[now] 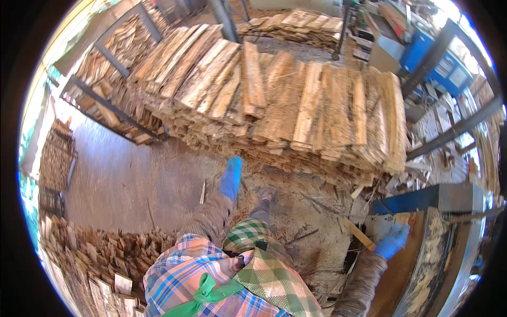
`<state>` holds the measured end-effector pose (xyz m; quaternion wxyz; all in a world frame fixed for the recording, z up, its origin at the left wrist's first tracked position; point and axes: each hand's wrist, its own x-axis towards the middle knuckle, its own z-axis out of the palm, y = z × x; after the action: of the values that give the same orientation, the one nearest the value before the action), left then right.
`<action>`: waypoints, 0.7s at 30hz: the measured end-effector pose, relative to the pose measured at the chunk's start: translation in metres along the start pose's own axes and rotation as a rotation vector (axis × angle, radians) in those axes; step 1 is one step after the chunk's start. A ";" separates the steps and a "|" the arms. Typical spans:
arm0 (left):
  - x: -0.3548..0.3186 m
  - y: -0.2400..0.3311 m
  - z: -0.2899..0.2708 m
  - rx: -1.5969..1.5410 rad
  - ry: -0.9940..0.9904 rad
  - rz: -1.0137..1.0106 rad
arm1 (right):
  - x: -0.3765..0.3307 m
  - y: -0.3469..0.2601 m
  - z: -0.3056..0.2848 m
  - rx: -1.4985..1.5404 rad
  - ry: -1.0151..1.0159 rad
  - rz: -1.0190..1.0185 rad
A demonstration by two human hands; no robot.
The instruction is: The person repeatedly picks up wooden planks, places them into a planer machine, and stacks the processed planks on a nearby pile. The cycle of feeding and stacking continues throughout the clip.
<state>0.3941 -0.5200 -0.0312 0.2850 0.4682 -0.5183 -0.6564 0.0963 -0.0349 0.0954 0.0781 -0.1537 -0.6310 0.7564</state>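
My left hand [231, 178], in a blue glove, reaches forward over the floor, short of a long stack of rough wooden slats [274, 100]. It is seen edge-on and somewhat blurred, its fingers seem stretched out, and nothing shows in it. My right hand [392, 241], also gloved in blue, is out to the right over the brown side of a blue-and-grey machine [459, 198]. Motion smears its fingers, so their grip does not show. Beside its wrist a narrow wooden slat [360, 234] slants away; whether the hand touches it I cannot tell.
Bundled wood pieces [105, 253] lie at the lower left. Grey metal posts and rails [108, 111] frame the stack's left end, and more rails [449, 129] stand at its right. Another slat pile [296, 25] lies behind. Splinters litter the brown floor [132, 185]. A blue cabinet [438, 61] stands far right.
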 end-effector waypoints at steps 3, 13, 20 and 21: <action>0.064 0.068 -0.007 -0.235 0.154 0.019 | -0.087 0.059 0.152 -0.400 -0.540 -0.064; 0.197 0.132 0.058 -0.824 -0.258 -0.095 | -0.251 0.093 0.576 -1.110 -1.075 -0.547; 0.191 0.165 0.090 -0.686 -0.582 -0.399 | -0.162 0.124 0.625 -1.208 -1.112 -0.342; 0.188 0.169 0.092 -0.592 -0.573 -0.385 | -0.142 0.117 0.617 -1.136 -1.191 -0.190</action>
<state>0.2167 -0.6943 0.0715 0.1246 0.2540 -0.2697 -0.9204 0.0341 -0.6751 0.0967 -0.2953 0.3108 -0.8630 0.2672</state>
